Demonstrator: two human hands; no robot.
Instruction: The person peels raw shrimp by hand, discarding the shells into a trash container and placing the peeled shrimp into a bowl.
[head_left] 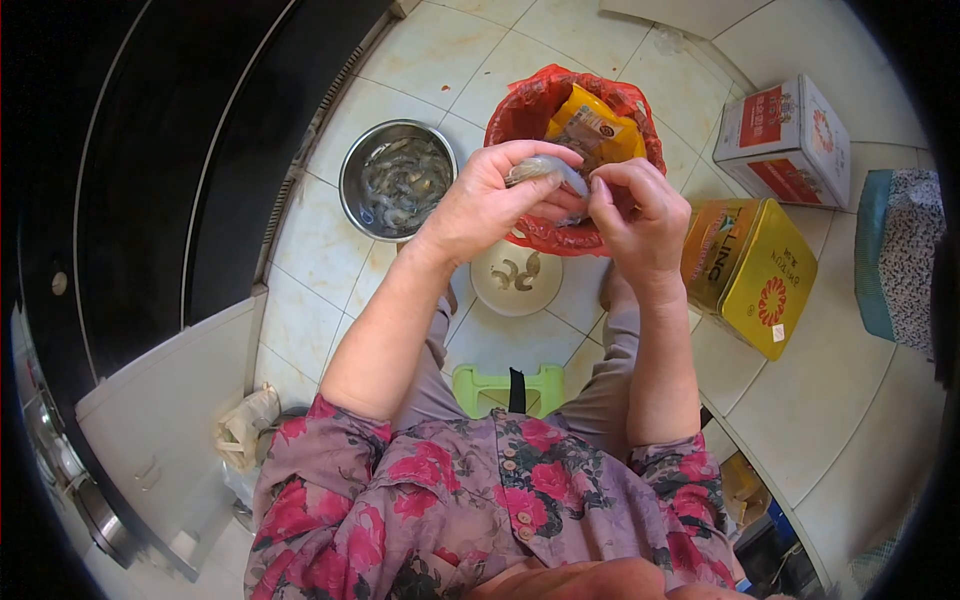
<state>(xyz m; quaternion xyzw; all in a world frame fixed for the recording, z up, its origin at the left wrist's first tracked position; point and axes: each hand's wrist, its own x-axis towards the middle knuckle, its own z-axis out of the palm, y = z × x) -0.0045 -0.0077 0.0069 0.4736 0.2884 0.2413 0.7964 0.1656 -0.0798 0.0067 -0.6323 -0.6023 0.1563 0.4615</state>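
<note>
A grey raw shrimp lies curved in my left hand, held between thumb and fingers above the bin. At the shrimp's right end, my right hand pinches thumb and forefinger together; whatever is between the fingertips is too small to make out. Below both hands stands a bin lined with a red plastic bag, a yellow packet inside it. To the left, a steel bowl holds many shrimp in water. A white bowl with several shrimp sits on the floor nearer my body.
On the right stand a yellow tin, a white and red carton and a patterned bag. A green stool is between my legs. Dark cabinet fronts line the left side, near a plastic bag.
</note>
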